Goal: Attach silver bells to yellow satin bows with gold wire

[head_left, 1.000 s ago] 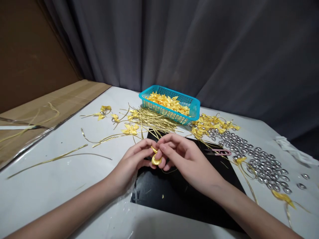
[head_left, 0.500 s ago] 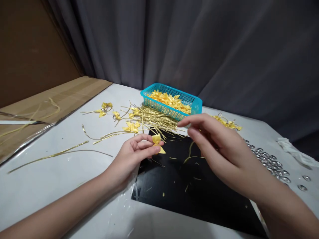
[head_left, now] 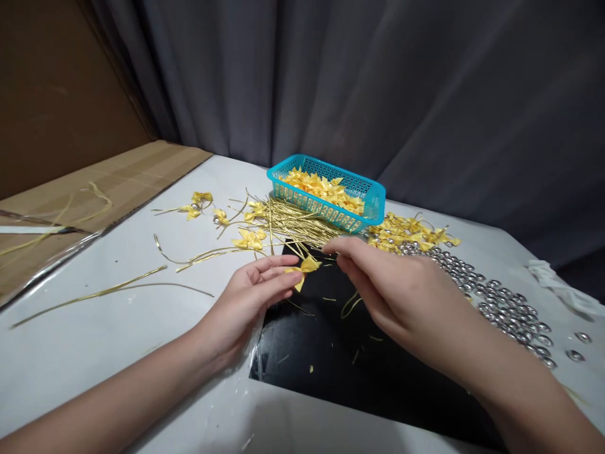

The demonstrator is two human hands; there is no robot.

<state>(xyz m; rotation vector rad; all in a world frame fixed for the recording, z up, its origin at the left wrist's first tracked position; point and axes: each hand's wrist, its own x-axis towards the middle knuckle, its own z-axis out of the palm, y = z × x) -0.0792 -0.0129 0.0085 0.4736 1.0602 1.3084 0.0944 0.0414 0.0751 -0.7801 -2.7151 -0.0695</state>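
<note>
My left hand (head_left: 258, 284) pinches a small yellow ribbon bow (head_left: 309, 265) between thumb and fingers, above the black mat (head_left: 321, 353). Close on its right, my right hand (head_left: 392, 277) has its thumb and index finger brought together. A thin gold cord (head_left: 350, 307) hangs in a loop from under that hand; its gripped part is hidden by the fingers. The right fingertips are a little apart from the bow. Just beyond both hands lies a pile of cut gold cords (head_left: 297, 221).
A blue basket (head_left: 378, 205) of yellow bows stands at the back. Silver bead-like pieces (head_left: 510, 315) and finished-looking yellow bows (head_left: 406, 230) lie to the right. Several bows with cords (head_left: 249, 238) and loose gold cords (head_left: 108, 290) are on the left. Cardboard (head_left: 94, 183) borders the far left.
My right hand has moved left and slightly down toward the bow, the cord loop shifting with it. In my left fingers the bow has turned from upright to slanted.
</note>
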